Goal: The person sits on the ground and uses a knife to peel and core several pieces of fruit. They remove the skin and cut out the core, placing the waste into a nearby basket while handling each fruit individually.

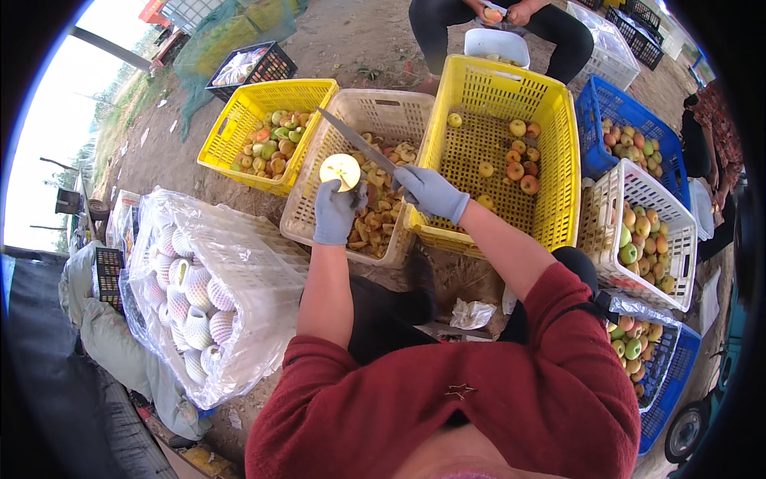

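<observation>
My left hand [336, 209], in a grey glove, holds a cut apple [340, 171] with its pale flat face and brownish core showing. In my right hand [426, 190], also gloved, is a long-bladed knife [361, 143]; its blade points up and to the left, past the apple. Below both hands a whitish plastic crate [389, 103] holds many cut apple pieces [374, 224]. To its right stands a large yellow crate [553, 155] with some whole apples [516, 170] on its floor. A smaller yellow crate [230, 143] of apples is at the left.
At the left, a plastic-lined crate [257, 269] holds apples in foam nets [194, 287]. Blue crates [635, 120] and a white crate [688, 263] of apples stand at the right. A person [502, 18] sits opposite behind a white tub [497, 47]; another person [709, 138] is at far right.
</observation>
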Tool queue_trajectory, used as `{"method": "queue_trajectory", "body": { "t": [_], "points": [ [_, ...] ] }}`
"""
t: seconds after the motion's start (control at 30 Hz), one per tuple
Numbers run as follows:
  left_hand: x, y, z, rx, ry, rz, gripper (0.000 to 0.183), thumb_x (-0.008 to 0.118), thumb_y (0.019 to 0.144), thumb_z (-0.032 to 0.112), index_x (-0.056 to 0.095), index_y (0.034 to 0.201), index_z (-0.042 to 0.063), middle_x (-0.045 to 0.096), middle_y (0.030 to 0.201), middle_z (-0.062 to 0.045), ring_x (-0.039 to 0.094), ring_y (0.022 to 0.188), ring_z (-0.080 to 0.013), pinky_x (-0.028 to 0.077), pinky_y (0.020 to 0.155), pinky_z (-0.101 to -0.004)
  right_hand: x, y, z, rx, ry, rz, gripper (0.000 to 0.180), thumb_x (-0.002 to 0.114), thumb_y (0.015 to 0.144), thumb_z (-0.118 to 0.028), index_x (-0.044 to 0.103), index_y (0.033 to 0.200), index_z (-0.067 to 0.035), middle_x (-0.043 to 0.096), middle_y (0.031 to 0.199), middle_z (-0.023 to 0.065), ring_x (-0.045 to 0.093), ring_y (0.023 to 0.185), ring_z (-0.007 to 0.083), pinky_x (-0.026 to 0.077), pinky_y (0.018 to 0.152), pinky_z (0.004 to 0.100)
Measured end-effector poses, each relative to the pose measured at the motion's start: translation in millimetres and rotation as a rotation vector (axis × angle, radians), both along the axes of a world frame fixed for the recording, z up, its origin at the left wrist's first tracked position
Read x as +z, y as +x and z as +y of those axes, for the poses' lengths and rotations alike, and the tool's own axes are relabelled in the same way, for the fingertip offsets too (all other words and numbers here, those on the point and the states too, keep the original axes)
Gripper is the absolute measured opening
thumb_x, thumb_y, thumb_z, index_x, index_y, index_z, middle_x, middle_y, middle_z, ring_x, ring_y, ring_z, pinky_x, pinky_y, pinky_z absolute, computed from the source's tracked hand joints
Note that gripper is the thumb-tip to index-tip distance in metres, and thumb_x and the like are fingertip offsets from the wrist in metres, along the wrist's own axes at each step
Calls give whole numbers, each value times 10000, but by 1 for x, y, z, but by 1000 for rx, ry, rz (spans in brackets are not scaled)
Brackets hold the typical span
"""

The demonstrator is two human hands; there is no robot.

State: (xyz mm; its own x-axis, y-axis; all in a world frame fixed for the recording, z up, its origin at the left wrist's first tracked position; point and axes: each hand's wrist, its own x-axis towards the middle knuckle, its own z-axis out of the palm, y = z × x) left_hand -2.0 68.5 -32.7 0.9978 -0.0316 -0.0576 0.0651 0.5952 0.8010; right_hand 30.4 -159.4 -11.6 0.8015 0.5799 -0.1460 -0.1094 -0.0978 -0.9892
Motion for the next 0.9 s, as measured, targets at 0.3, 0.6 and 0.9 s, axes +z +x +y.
{"method": "queue_trajectory", "body": {
  "t": [0.3, 0.6, 0.9],
  "points": [
    [7, 5, -6, 16, 106, 78, 294, 454, 949, 298, 512, 1112, 60, 533, 853, -48, 495, 694, -147, 378, 554, -306, 13, -31, -19, -145, -479, -869, 275, 548, 967, -334, 562, 971, -59, 651, 752, 160, 643, 653, 352, 504, 567, 433],
    [19, -4, -20, 152, 278, 112, 269, 502, 986, 339, 543, 1048, 81, 531, 700, 0, 463, 518, -91, 338, 441, -245, 23, -53, -24, -43, -701, -855, 299, 520, 977, -349, 528, 917, -56, 637, 687, 144, 640, 598, 346, 499, 533, 452],
    [12, -9, -40, 279, 462, 179, 186, 546, 954, 241, 545, 1052, 83, 533, 661, 17, 436, 455, -59, 313, 375, -223, 2, -43, 4, -108, -668, -821, 303, 504, 979, -360, 530, 936, -61, 612, 611, 162, 631, 566, 373, 493, 514, 476]
  ]
}}
